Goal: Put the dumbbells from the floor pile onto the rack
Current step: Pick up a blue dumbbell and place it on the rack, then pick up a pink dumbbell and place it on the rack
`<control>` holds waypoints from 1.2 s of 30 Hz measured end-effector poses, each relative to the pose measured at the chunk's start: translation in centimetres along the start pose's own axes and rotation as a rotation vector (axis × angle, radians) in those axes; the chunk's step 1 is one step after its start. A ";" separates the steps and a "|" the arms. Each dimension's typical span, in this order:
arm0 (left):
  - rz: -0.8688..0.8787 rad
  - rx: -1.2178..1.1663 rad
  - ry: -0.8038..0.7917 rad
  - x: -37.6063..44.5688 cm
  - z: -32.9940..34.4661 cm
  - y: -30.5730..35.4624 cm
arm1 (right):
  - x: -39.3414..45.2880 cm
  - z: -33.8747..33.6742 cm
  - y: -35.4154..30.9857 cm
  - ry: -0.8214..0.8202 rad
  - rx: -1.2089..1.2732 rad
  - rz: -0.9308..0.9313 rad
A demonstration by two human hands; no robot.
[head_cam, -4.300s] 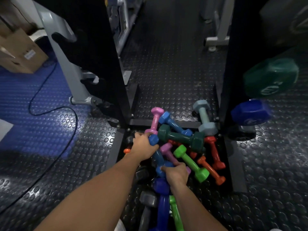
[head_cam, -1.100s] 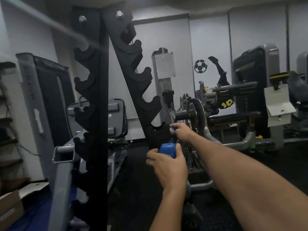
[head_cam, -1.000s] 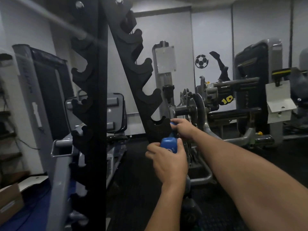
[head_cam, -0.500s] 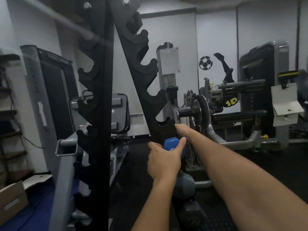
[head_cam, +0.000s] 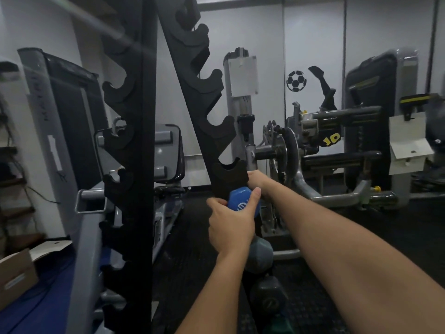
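Rack [head_cam: 228, 174] seemingly hides right hand [head_cam: 258, 182].

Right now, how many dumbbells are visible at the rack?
3: a blue dumbbell gripped by the left hand, a grey dumbbell just below it, and a dark dumbbell lower still. More may be hidden behind the arms.

You can see one blue dumbbell [head_cam: 243, 198], two gray dumbbells [head_cam: 261, 254] below it, two hands, one black rack [head_cam: 192, 92], one cardboard box [head_cam: 14, 276] and one soccer ball sticker [head_cam: 296, 81].

Dim indoor light, murky shadows, soft focus, wide-angle bending at edges
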State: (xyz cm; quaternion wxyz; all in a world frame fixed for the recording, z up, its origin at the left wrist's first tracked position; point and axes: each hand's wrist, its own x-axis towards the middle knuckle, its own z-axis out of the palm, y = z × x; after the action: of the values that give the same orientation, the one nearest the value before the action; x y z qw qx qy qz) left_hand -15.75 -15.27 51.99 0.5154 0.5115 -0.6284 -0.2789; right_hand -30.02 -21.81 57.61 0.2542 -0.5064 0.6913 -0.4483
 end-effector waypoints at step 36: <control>-0.115 0.393 -0.759 -12.0 -3.5 -31.5 | -29.1 22.0 34.2 0.357 0.104 0.617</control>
State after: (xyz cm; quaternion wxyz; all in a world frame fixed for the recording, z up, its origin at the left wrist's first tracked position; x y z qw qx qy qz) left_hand -1.93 -13.59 21.03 0.1240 0.4954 -0.7851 -0.3505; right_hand -18.00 0.10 14.29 0.2782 -0.1741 0.8214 -0.4665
